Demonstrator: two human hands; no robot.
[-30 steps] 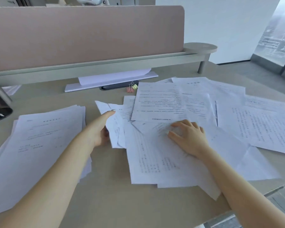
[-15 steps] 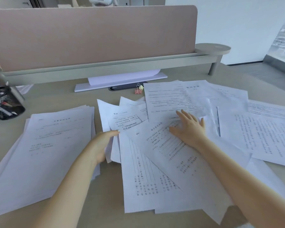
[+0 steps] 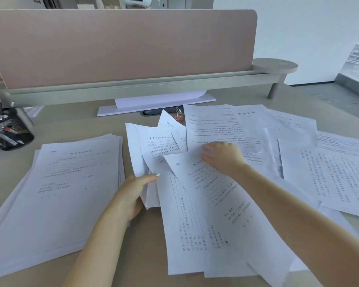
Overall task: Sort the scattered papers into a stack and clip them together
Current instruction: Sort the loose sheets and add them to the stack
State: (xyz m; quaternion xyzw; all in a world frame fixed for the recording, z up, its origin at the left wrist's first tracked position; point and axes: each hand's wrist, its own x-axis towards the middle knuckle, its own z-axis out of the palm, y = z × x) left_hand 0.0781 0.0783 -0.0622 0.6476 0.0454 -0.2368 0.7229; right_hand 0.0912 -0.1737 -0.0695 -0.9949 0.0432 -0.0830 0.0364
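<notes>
Papers, white printed sheets (image 3: pixel 211 214), lie fanned and overlapping across the beige desk top (image 3: pixel 75 125), most of them under and to the right of the person's two hands. To the left of the left hand sits a gathered stack of white printed pages (image 3: pixel 71 183), its edges only roughly squared, which suggests it is the collecting pile, kept close so sheets can be slid over without a long reach.

The left hand (image 3: pixel 133 195) grips the near edge of a small bunch of sheets (image 3: pixel 137 154), thumb on top and the other fingers hidden beneath, apparently lifting that bunch free of the sheets that overlap it. The right hand (image 3: pixel 222 156) is curled at the lower edge of a densely printed sheet (image 3: pixel 211 129) lying just beyond it; its fingertips seem to pinch or peel that edge, though whether they have truly closed on it cannot be told. Its forearm rests across the slanted pages, which probably pins them so only the chosen sheet shifts.

Small pink and gold binder clips (image 3: pixel 179 116) wait beyond the right hand, partly hidden behind an upturned page (handy for the final clipping). A black mesh pen holder (image 3: pixel 8 131) stands far to the left of the left hand, clear of the sorting.
</notes>
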